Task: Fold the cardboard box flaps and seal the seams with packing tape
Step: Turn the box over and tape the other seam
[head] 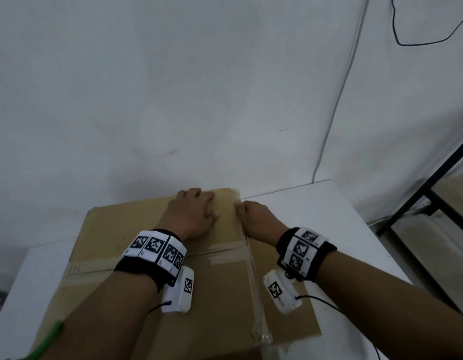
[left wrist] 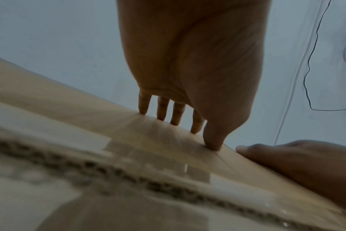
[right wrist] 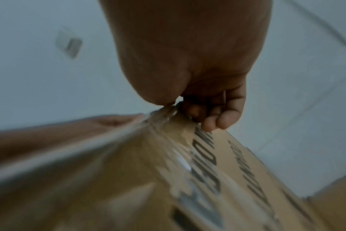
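A brown cardboard box (head: 147,229) lies on the white table with its top flaps folded shut. Tape (head: 217,252) runs across the middle seam. A strip of clear packing tape (head: 253,281) follows the top's right edge. My left hand (head: 199,206) lies flat on the top near the far right corner, its straight fingers (left wrist: 163,112) pressing the cardboard (left wrist: 69,101). My right hand (head: 251,214) sits at the right edge beside it. In the right wrist view its thumb and curled fingers (right wrist: 213,120) pinch the crinkled tape end (right wrist: 166,112) at the printed box side (right wrist: 237,164).
The white table (head: 316,203) stands against a white wall. A white conduit (head: 337,100) and a black cable (head: 407,42) hang on the wall at the right. A black metal frame (head: 433,198) stands to the right of the table. Something green (head: 48,336) shows at the lower left.
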